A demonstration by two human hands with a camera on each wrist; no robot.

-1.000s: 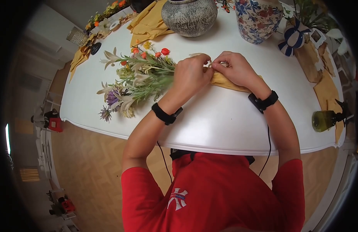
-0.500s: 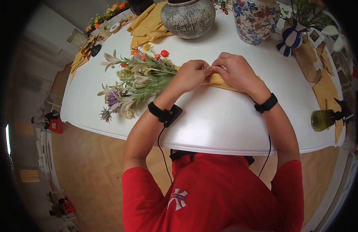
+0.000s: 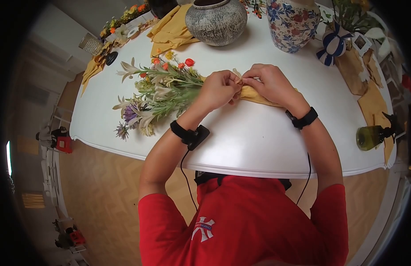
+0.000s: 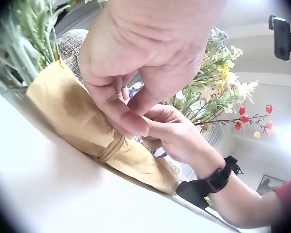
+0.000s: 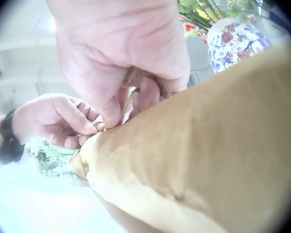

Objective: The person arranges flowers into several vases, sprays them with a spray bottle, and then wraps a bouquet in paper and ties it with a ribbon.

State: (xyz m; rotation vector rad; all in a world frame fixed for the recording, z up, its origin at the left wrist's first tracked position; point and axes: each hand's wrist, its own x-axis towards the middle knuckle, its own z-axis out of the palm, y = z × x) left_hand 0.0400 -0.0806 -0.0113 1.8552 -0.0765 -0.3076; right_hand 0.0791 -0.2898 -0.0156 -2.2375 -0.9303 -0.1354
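Observation:
A bouquet (image 3: pixel 163 91) of lilies, purple and orange flowers lies on the white table, its lower part in tan paper (image 3: pixel 261 96). Around the wrap (image 4: pixel 70 104) runs a thin tie (image 4: pixel 110 148), seen in the left wrist view. My left hand (image 3: pixel 219 90) pinches the tie's material at the wrap's upper side. Close against it, my right hand (image 3: pixel 270 84) also pinches there with thumb and forefinger. In the right wrist view both hands meet at a small loop (image 5: pixel 99 125) above the wrap (image 5: pixel 184 155); part of the tie is hidden by fingers.
A grey textured vase (image 3: pixel 216 22) and a blue-and-red floral vase (image 3: pixel 293 24) stand behind the hands. Folded tan paper (image 3: pixel 172 33) lies at the back left. On the right are a green spray bottle (image 3: pixel 369 138), a striped vase (image 3: pixel 335 45) and brown paper (image 3: pixel 351 73).
The left hand has drawn slightly down and left, and its fingers have curled more. The right hand has shifted a little, staying beside it. The bouquet has hardly moved.

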